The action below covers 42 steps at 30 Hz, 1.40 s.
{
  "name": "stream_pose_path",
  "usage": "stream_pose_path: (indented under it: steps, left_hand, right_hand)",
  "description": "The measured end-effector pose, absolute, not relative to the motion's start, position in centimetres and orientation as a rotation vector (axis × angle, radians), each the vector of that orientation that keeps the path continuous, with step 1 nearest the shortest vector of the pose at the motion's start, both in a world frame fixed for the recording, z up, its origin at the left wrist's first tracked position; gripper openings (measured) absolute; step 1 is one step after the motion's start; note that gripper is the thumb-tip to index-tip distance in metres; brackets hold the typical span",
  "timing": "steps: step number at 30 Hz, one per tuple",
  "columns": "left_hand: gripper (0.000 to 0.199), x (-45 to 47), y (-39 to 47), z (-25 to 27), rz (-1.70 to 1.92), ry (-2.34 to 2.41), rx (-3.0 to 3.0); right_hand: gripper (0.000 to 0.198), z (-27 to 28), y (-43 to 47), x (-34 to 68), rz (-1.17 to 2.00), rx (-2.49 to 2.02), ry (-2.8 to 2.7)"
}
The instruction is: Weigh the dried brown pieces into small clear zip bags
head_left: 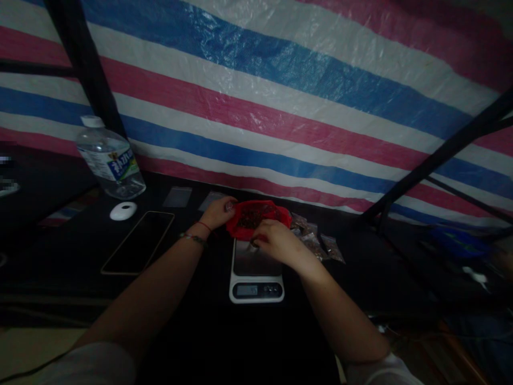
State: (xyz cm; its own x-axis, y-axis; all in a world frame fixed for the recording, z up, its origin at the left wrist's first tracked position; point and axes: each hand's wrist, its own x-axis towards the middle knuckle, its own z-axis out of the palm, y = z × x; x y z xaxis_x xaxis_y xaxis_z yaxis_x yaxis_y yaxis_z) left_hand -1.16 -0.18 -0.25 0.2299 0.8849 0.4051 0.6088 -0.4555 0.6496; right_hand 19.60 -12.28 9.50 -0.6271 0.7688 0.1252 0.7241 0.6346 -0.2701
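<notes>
A red plastic bag (236, 231) lies spread wide behind the scale, with small dark loose bits (252, 215) inside. My left hand (219, 212) is closed at the bag's left edge, its fingers pinching the rim; something small and shiny shows at the fingertips. Over the steel plate of a white digital scale (258, 298) is my right hand (274, 239), fingers bent together around something small that I cannot make out. The scale's display is lit, but its digits are too blurred to read. Several small clear bags of brownish bits (332, 247) lie right of the red bag.
Two flat clear bags, one of them a zip bag (177, 197), lie left of my left hand. Farther left are a phone (138, 243), a white rounded case (123, 210) and a large water bottle (112, 160). Black frame bars and a striped plastic sheet (256, 117) close off the back.
</notes>
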Motion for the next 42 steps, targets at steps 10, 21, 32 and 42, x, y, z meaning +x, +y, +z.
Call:
stream_pose_path:
  steps: [10, 21, 32, 42]
  left_hand:
    - [0.041, -1.1, -0.2, -0.1, 1.038, 1.401, 2.136]
    - [0.041, -1.1, -0.5, 0.4, 1.036, 1.393, 2.164]
    - [0.041, -1.0, -0.7, 0.5, 1.038, 1.372, 2.159]
    - [0.041, -1.1, -0.5, 0.2, 1.057, 1.368, 2.179]
  right_hand:
    - [0.021, 9.6, -9.0, 21.2, 0.21, -1.343, -2.466]
    - [0.038, 5.0, -1.1, 18.6, 0.17, -1.707, -2.72]
    - [0.031, 4.9, -0.4, 18.9, 0.258, -1.666, -2.777]
    - [0.031, 4.7, -0.3, 19.0, 0.312, -1.669, -2.735]
